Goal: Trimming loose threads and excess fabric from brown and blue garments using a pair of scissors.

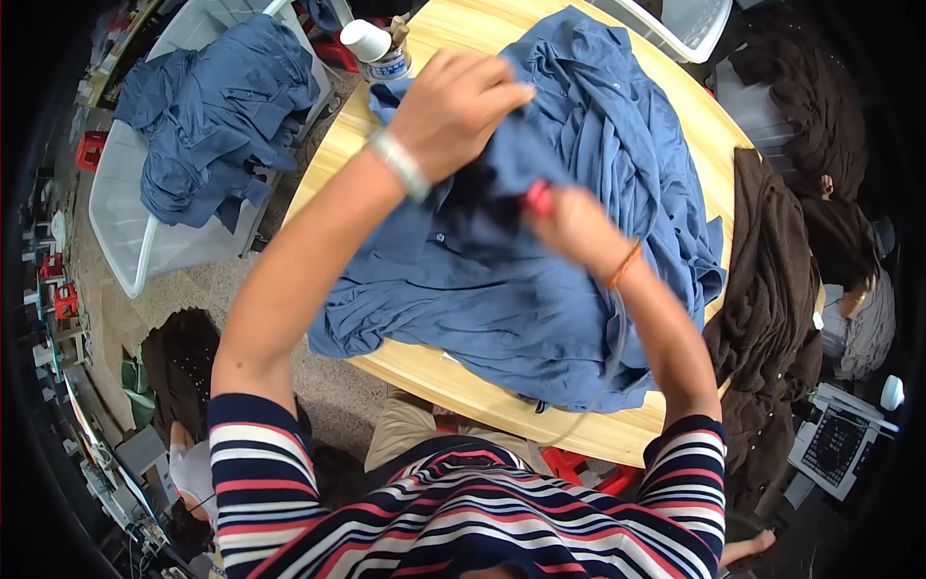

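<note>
Blue buttoned garments (482,309) lie in a rumpled heap over a wooden table (415,372). My left hand (453,111) is closed above the far part of the heap, gripping a raised fold of blue garment. Lower and to the right, my right hand (579,232) is closed around a small red tool (536,198), smeared by motion. From near that wrist a thin clear hose or cord (618,333) trails toward the table's near edge. A dark patch lies between the hands; blur hides what it is.
A pale bin (121,236) at the left holds more blue garments (222,106). White cups (366,41) and a small tub (389,66) stand at the table's far left edge. Brown garments (767,280) hang over the right edge. A red stool (569,468) is beneath the near edge.
</note>
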Tool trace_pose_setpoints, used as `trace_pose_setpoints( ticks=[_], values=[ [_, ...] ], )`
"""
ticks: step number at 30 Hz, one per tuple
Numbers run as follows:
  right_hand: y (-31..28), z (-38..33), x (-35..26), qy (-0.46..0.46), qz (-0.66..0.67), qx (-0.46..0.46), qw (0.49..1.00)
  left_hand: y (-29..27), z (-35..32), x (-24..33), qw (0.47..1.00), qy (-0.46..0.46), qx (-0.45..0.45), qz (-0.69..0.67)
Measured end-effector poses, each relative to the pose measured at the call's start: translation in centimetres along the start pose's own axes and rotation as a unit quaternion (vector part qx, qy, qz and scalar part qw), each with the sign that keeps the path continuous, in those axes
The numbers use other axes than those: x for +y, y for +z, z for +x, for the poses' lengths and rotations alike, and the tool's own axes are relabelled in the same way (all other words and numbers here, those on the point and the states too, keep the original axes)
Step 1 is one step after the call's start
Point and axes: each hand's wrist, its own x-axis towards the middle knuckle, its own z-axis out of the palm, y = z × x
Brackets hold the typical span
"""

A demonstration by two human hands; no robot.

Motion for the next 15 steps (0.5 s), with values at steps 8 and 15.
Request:
trace_pose_setpoints(
  ticks=[8, 15],
  values=[
    [-2.3, 0.8, 7.3, 0.127, 0.183, 0.133, 0.966, 2.9, -9.3, 0.8, 0.966, -0.247, -0.023, -0.077],
    [0.8, -5.4, 1.8, -0.065, 0.129, 0.073, 0.987, -0.5, -24.2, 9.3, 0.884, -0.378, -0.268, -0.070]
  ],
)
